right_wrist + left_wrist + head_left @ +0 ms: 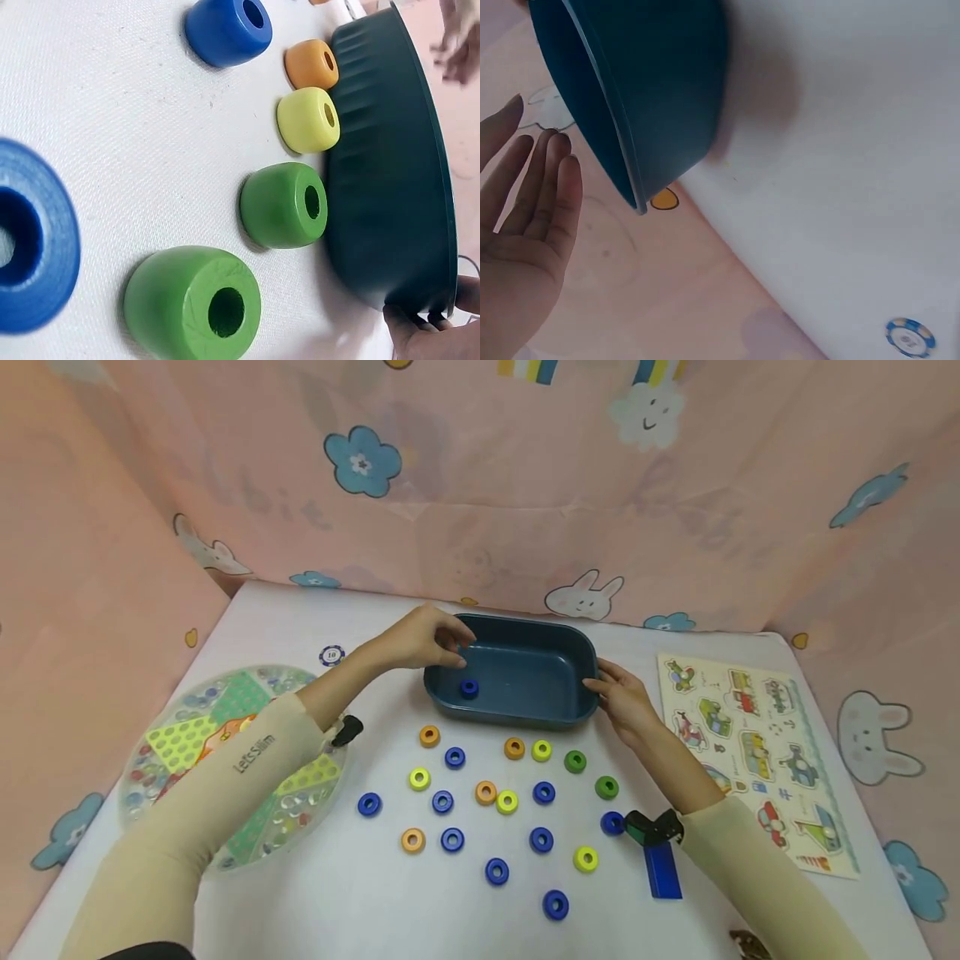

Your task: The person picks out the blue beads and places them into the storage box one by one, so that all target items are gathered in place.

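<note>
A dark teal plastic tub [525, 714] stands at the back of the white table. One blue bead with a hole [469, 688] lies inside it near the left end. Over that end hovers my left hand [427, 639]; in the left wrist view its fingers [536, 187] are loosely extended, holding nothing. My right hand [626, 702] grips the tub's right end, thumb at the rim and fingertips [401, 322] beneath its lip. In front of the tub lie scattered beads: a green bead [575, 762], a yellow bead [542, 751], an orange bead [514, 748], a blue bead [543, 792] and several others.
Left, under my left forearm, lies a round game board [240, 760] with marbles. A poker chip [332, 655] sits behind it. On the right are a picture puzzle board [757, 760] and a blue block [663, 872]. Pink printed cloth [465, 510] walls the table's back and sides.
</note>
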The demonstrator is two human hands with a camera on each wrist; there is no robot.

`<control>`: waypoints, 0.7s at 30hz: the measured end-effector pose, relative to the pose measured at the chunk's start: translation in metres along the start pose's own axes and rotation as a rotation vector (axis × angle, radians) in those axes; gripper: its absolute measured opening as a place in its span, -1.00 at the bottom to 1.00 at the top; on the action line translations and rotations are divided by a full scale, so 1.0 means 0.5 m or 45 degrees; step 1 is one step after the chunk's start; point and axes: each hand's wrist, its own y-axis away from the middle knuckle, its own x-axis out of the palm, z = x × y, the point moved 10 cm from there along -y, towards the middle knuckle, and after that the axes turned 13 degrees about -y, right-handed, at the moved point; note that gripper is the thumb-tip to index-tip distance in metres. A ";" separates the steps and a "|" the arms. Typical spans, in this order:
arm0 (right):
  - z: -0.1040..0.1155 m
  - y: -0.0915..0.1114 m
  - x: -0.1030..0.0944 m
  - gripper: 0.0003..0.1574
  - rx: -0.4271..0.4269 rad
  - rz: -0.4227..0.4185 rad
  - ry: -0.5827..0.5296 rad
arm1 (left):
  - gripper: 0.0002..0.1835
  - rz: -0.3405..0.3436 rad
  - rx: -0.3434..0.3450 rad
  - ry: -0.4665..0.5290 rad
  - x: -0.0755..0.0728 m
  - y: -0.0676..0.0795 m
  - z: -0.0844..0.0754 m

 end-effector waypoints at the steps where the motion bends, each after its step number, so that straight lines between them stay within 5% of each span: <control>1: -0.001 0.000 0.001 -0.28 0.004 0.001 0.000 | -0.63 -0.003 0.000 0.018 -0.001 0.019 -0.002; 8: 0.001 0.003 0.004 -0.27 0.006 0.019 0.031 | -0.67 0.014 -0.048 0.145 0.018 0.180 0.006; 14: 0.003 0.006 0.005 -0.27 0.001 0.046 0.035 | -0.65 0.095 -0.172 0.196 0.100 0.316 0.044; 21: -0.001 0.003 0.007 -0.27 0.014 0.045 0.017 | -0.62 0.075 -0.105 0.224 0.169 0.398 0.031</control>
